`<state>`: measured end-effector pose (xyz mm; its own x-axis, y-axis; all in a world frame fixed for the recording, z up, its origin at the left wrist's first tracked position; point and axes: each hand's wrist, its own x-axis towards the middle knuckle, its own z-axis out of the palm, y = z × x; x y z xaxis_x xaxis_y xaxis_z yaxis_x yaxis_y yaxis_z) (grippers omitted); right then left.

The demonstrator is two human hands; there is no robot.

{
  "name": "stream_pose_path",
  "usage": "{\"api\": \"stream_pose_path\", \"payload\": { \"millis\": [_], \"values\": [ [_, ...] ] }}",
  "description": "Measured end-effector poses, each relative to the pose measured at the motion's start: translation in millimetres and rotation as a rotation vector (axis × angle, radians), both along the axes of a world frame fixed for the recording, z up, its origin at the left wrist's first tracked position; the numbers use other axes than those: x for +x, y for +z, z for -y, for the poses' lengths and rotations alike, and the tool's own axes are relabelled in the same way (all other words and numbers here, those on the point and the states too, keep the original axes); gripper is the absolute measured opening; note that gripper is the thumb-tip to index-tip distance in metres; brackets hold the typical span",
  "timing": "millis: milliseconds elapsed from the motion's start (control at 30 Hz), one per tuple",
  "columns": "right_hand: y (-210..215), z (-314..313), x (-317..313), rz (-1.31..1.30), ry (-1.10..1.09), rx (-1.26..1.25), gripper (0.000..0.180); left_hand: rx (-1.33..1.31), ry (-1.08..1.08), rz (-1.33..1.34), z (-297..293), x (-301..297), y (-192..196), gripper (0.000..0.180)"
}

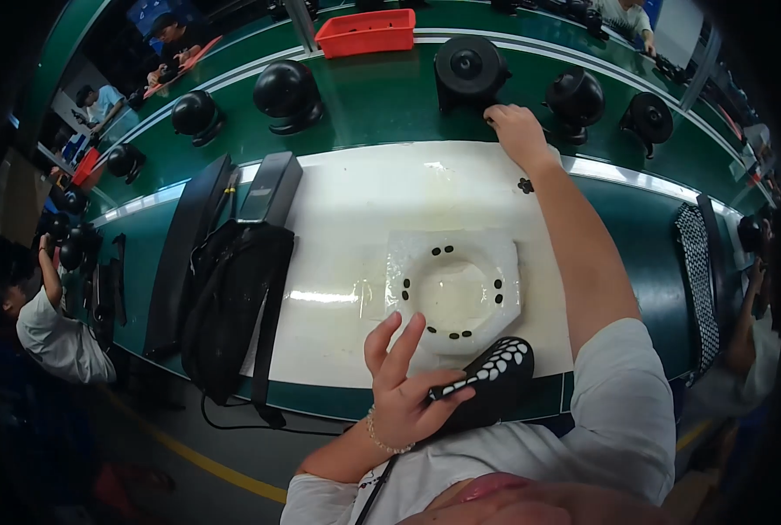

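My right hand [520,136] reaches to the far side of the bench, its fingertips closed at the lower right edge of a black round-headed device [469,74]. My left hand [404,385] is near the front edge, two fingers raised and the others spread to the right. Beside those fingers is a black pad with white scale-like spots [500,360]; whether they touch it I cannot tell. Beyond my left hand sits a white, translucent ring-shaped fixture [395,258] with several black oval pads around its opening. A small dark flower-shaped part [526,185] lies near my right forearm.
Several black domed devices, such as this one [287,94], line the green far bench. A red bin [366,33] stands behind them. A black bag [233,306] and a dark grey box [270,188] lie left on the white sheet [338,219]. Other people work around the benches.
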<state>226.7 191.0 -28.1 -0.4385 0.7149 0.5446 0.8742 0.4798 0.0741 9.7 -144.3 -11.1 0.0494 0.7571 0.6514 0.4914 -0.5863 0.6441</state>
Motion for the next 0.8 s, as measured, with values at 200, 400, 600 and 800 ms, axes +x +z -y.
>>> {"api": "stream_pose_path", "payload": {
  "millis": [200, 400, 600, 800],
  "values": [
    [18.7, 1.4, 24.9, -0.003, -0.210, -0.168, 0.031, -0.019, -0.034, -0.019, -0.5, -3.6, 0.0, 0.022],
    [12.8, 2.5, 91.8, -0.020, -0.598, -0.360, 0.028, -0.012, -0.076, -0.021, -3.0, -2.4, 0.2, 0.022],
    [28.3, 18.3, 112.8, -0.069, -0.417, 0.004, 0.025, -0.033, -0.038, 0.077, -3.8, -0.2, -0.1, 0.022],
    [95.2, 87.6, 89.6, -0.663, -0.217, -0.029, 0.037, 0.047, -0.056, 0.100, -5.6, -1.1, -3.6, 0.021]
  ]
}}
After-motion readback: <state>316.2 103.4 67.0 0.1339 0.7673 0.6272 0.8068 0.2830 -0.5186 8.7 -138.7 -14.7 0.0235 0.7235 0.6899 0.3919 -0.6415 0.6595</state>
